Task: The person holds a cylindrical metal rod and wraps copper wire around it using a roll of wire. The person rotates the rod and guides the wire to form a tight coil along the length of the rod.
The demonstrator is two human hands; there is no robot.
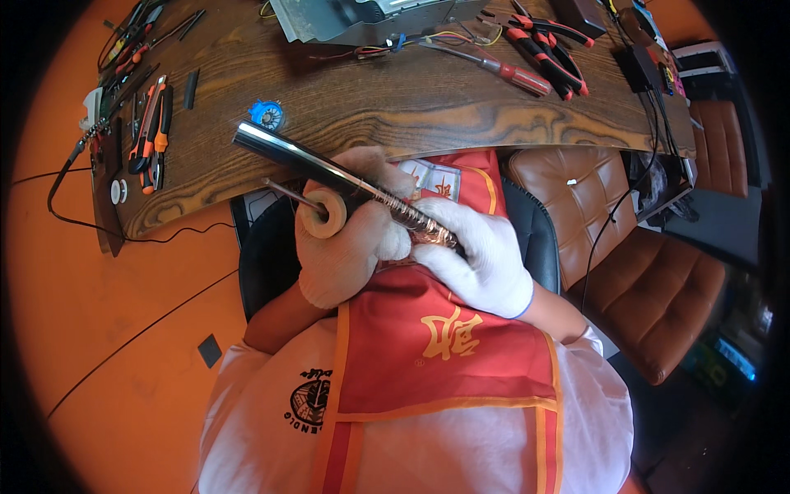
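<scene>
Both my hands wear white knit gloves and are over my lap, just off the desk's front edge. My left hand (345, 247) curls around a cream ring-ended spool (335, 213), and a thin metal rod (287, 190) sticks out of its hole. Across that hand slants a shiny black tube (296, 154), its far end towards the desk. Copper-coloured wire (426, 225) is wound around the tube's near part. My right hand (481, 253) pinches the wound near end between thumb and fingers. The left palm and the rest of the spool are hidden.
On the wooden desk (370, 117) lie a red screwdriver (518, 77), pliers (543, 58), an orange utility knife (148, 117) and a small blue round part (267, 115). A metal casing (382, 25) with wires stands behind. A brown chair (568, 204) is at right.
</scene>
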